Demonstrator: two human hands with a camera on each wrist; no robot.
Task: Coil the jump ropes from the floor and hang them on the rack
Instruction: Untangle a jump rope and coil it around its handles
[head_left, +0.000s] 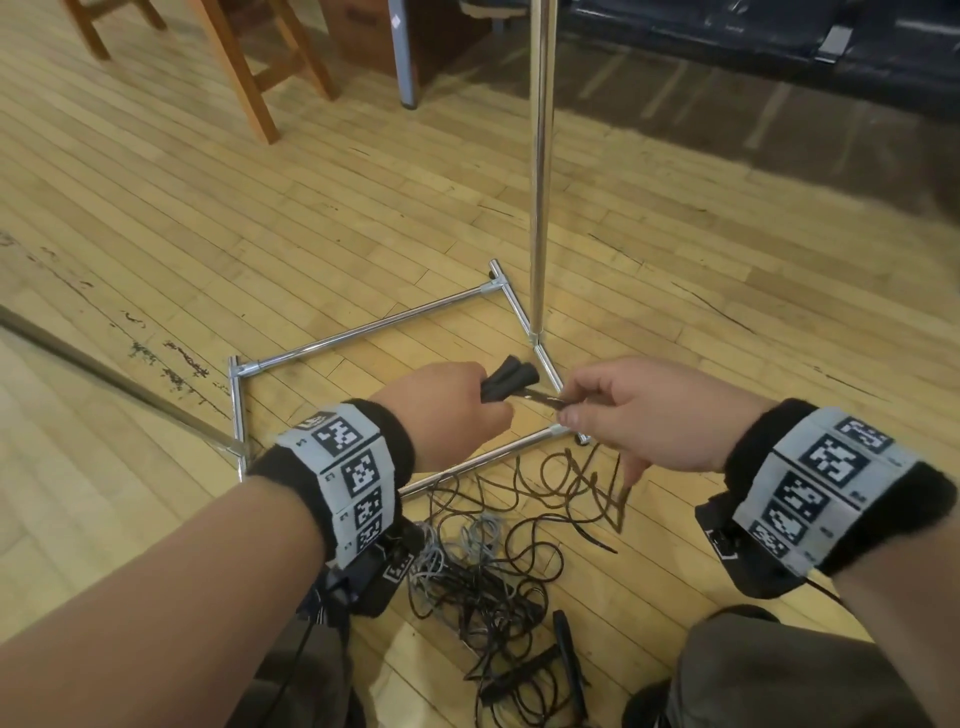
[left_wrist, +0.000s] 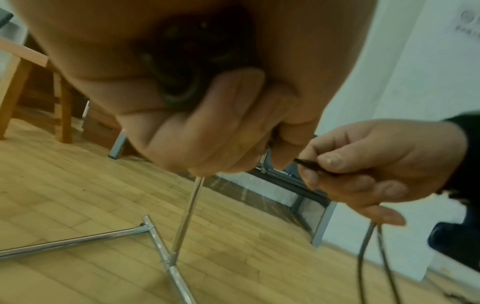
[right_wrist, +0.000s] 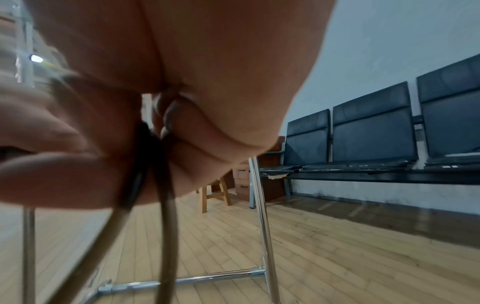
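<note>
My left hand (head_left: 457, 400) grips the two black handles (head_left: 506, 382) of a jump rope, held together above the rack's base. My right hand (head_left: 623, 410) pinches that rope's doubled dark cord (head_left: 543, 399) just beside the handles; in the left wrist view the cord (left_wrist: 311, 165) runs between thumb and forefinger. Two strands (right_wrist: 161, 216) hang from the right hand to loose loops (head_left: 566, 483) on the floor. A tangle of black and grey ropes (head_left: 483, 577) with further black handles (head_left: 563, 649) lies on the floor near my knees. The chrome rack (head_left: 540, 171) stands in front.
The rack's rectangular chrome base (head_left: 374, 327) lies on the wooden floor under my hands. Wooden chair legs (head_left: 249, 78) stand at the back left. A row of dark seats (right_wrist: 374, 131) lines the wall at the right. My knee (head_left: 779, 670) is at the lower right.
</note>
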